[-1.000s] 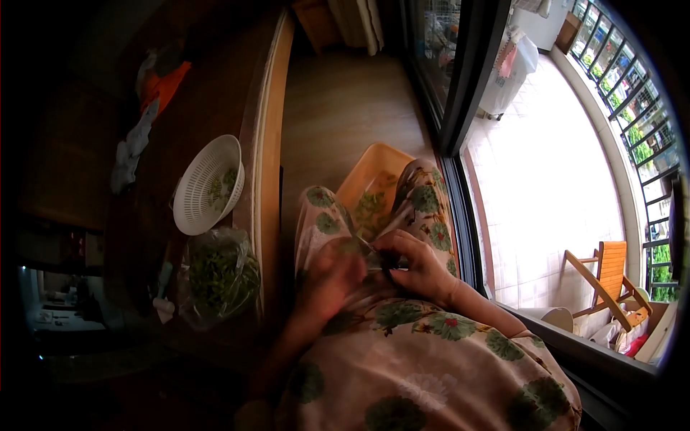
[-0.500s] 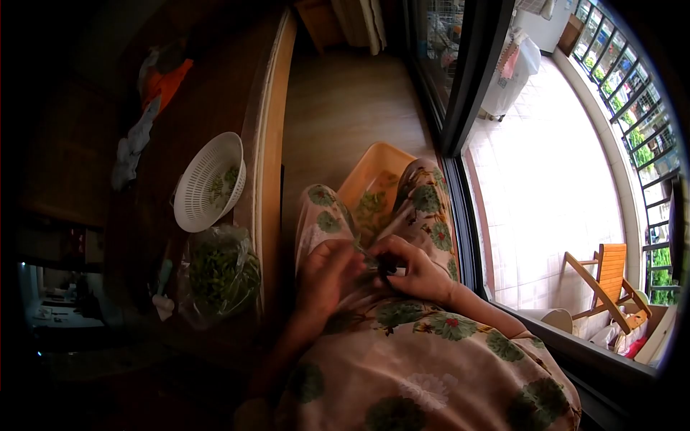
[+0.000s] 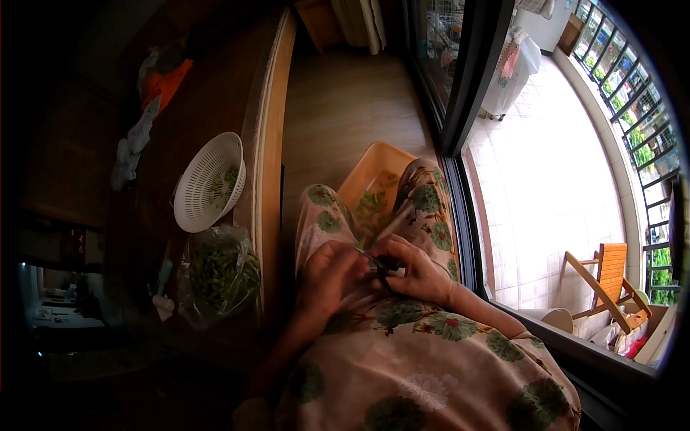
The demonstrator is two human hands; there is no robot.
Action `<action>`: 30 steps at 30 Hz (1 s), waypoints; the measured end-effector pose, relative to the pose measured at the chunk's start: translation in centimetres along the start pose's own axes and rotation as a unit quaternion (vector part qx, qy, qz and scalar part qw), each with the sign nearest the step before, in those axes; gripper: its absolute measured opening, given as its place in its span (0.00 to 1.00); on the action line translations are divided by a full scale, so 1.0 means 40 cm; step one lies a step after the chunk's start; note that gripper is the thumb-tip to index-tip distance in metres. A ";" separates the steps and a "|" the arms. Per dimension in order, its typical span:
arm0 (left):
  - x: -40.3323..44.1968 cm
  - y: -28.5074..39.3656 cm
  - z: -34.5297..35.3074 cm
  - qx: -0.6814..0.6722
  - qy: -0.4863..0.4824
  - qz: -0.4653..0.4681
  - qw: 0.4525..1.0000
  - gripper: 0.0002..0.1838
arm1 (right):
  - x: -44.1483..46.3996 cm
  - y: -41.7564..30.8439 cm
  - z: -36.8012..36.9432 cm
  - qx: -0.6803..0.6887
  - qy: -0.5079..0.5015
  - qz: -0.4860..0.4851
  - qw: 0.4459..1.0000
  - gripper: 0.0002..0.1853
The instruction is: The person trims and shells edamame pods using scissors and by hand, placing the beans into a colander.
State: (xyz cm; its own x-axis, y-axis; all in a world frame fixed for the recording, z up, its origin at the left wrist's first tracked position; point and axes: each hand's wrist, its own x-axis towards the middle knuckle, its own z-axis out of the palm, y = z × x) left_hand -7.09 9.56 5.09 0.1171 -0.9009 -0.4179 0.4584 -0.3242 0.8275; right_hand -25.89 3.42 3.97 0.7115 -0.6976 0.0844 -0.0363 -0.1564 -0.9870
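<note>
Slim item (image 3: 369, 256), identity unclear: centre of frame, over the lap, between the two hands. Its paler upper part slants from upper left to lower right; the darker part sits at the right hand (image 3: 424, 279). Right hand nearer to it: thumb and forefinger curled closed about the dark part. Left hand (image 3: 323, 279) lies just to the other side, fingers bent, tips blurred beside the paler part; cannot tell whether they pinch it or how wide they stand.

Edges: the knees (image 3: 323, 208) rise on both sides of the gap above the hands. In that gap, a yellow-orange tub (image 3: 373, 154) with leafy pieces (image 3: 372, 203) inside, upward from the fingertips in frame. Wood floor (image 3: 345, 100) shows beyond the tub.

Left of centre, the table (image 3: 267, 136) has its long edge running up the frame, apart from the left hand. On it: white colander (image 3: 192, 188) with green bits (image 3: 228, 181); just below, touching or nearly so, a clear bag (image 3: 245, 242) of greens (image 3: 219, 279). Right of the knees, a dark door frame (image 3: 467, 215) limits room on the right hand's side.
</note>
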 end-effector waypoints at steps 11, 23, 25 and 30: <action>0.004 0.000 -0.022 -0.042 -0.041 -0.034 0.998 0.06 | -0.006 0.012 -0.002 0.109 -0.020 0.039 0.993 0.24; 0.014 0.009 -0.053 -0.007 -0.059 -0.072 0.996 0.06 | -0.005 0.021 -0.010 0.063 -0.043 0.027 0.997 0.24; 0.016 0.016 -0.066 0.034 -0.073 -0.077 0.994 0.07 | -0.006 0.025 -0.012 0.042 -0.048 0.008 0.998 0.24; 0.018 0.051 -0.074 0.094 -0.092 -0.123 0.984 0.07 | -0.004 0.008 -0.023 0.018 -0.079 0.015 0.997 0.23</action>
State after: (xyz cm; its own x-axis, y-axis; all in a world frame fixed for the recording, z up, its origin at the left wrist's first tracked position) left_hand -3.45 9.09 5.36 -0.1467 -0.8201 -0.5531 0.2794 -0.5707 0.7721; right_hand -26.66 2.83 3.75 0.8127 -0.5817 0.0341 -0.0363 -0.1090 -0.9934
